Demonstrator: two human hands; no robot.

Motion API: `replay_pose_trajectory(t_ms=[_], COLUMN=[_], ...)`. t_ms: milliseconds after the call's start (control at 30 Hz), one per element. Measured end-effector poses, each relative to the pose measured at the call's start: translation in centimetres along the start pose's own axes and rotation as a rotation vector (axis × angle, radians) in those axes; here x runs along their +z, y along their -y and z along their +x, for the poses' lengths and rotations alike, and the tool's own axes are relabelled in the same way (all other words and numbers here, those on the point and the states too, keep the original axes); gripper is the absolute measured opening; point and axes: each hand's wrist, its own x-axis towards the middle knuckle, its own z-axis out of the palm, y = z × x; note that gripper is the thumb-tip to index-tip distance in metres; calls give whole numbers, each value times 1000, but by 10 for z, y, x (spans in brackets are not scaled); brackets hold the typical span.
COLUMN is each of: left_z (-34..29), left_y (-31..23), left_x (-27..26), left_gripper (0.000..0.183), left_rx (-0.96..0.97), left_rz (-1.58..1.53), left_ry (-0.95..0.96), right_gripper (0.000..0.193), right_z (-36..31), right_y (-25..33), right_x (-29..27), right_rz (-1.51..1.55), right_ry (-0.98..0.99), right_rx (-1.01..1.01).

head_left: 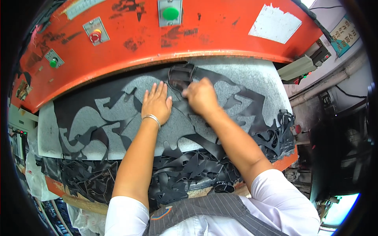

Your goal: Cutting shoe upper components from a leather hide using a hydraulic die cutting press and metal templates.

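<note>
My left hand point(156, 103) lies flat, fingers apart, pressing on a black cut-out sheet point(118, 96) spread over a grey cutting board point(252, 74). A silver bracelet is on that wrist. My right hand point(201, 95) is closed at the near edge of a dark metal cutting die point(180, 76), which rests on the sheet just under the red press head point(197, 35). The sheet is full of shaped holes where pieces were cut out.
The red press head carries a green button point(170, 13), a red and yellow button point(95, 36) and a second green button point(53, 62). A heap of black offcuts point(185, 169) hangs over the board's near edge. Pipes and a wall stand at right.
</note>
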Motion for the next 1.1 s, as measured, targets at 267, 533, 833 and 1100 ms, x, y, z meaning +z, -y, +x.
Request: replay_pose_trajectory(t_ms=[267,533,833,1100], left_z=[-3,-99,-197,-166], left_y=[40,53,-2,-45], left_x=[0,-108,-86,-76], left_gripper=[45,29,21,23], left_rx=[-23,-89,1,155], left_rz=[-382,-789,-673,-763], left_ry=[-119,-157,-28,-54], right_gripper=[17,21,44,32], right_z=[4,-202,-271,-168], right_y=[33,99,54,48], right_x=[-157,-78,-161,-149], right_rz=[126,522,-87,189], right_ry=[101,522,669,314], right_rx=[-211,-569,58,-94])
